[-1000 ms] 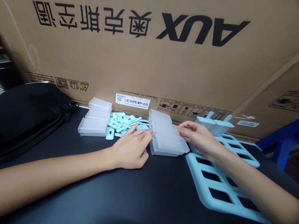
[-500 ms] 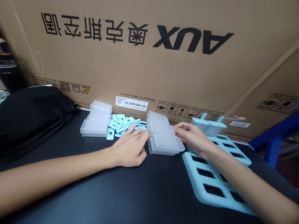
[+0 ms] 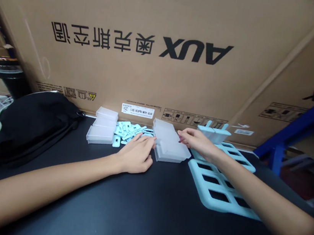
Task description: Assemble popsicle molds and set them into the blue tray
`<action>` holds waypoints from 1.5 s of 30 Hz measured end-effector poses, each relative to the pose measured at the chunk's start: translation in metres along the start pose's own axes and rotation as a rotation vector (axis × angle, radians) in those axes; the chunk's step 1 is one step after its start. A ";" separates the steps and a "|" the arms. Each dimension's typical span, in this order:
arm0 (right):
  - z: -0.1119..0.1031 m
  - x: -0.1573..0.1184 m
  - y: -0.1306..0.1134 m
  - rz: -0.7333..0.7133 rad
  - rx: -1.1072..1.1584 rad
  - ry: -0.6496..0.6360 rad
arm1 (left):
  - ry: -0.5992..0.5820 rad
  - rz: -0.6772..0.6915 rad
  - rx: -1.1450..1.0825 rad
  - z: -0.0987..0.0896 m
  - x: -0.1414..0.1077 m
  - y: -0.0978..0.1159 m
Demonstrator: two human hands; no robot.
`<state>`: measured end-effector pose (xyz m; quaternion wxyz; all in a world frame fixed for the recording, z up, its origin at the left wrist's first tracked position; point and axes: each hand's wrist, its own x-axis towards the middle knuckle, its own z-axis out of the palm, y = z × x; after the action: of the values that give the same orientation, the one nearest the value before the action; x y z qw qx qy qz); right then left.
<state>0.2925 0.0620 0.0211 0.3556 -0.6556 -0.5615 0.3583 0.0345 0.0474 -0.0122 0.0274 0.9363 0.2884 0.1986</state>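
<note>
Several translucent ice-pop moulds (image 3: pixel 168 140) lie side by side and stacked on the black table between my hands. My left hand (image 3: pixel 137 153) rests palm down with fingers stretched out, its fingertips at the moulds' left edge. At the right edge my right hand (image 3: pixel 197 141) has thumb and forefinger drawn together against a mould; the exact contact is partly hidden. Beyond my left fingers is a loose pile of light-blue stick lids (image 3: pixel 127 131). Two lidded moulds (image 3: pixel 214 134) stand upright behind my right hand, their blue sticks pointing up.
Light-blue frames (image 3: pixel 207 195) with rectangular openings lie under my right forearm. More translucent moulds (image 3: pixel 101 129) sit left of the lids. A black cloth bag (image 3: pixel 36 128) and a dark bottle (image 3: pixel 12 77) are at the left. A large cardboard box (image 3: pixel 138 80) stands behind everything.
The view has shifted slightly. My right hand has moved a little along the moulds' right edge, its fingers more curled. My left hand stays at the left edge.
</note>
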 end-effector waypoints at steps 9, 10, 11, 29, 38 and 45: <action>-0.013 0.012 -0.021 -0.012 -0.120 0.032 | 0.201 -0.008 0.043 0.003 0.003 -0.009; -0.012 0.012 -0.022 0.018 -0.097 0.017 | 0.203 -0.027 0.050 0.004 0.004 -0.012; -0.011 0.011 -0.023 0.040 -0.069 0.003 | 0.200 -0.047 0.060 0.004 0.005 -0.014; 0.009 0.023 -0.005 0.053 0.157 -0.051 | 0.102 -0.047 0.107 0.009 0.017 -0.020; -0.004 0.006 -0.009 0.090 0.073 -0.017 | 0.168 -0.060 0.110 0.000 0.012 -0.014; -0.034 -0.041 0.008 -0.069 -0.017 -0.215 | 0.135 -0.057 0.174 0.000 0.012 -0.012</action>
<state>0.3216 0.0185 0.0338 0.2998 -0.5967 -0.6217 0.4094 0.0376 0.0645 -0.0099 -0.0680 0.9110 0.3321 0.2347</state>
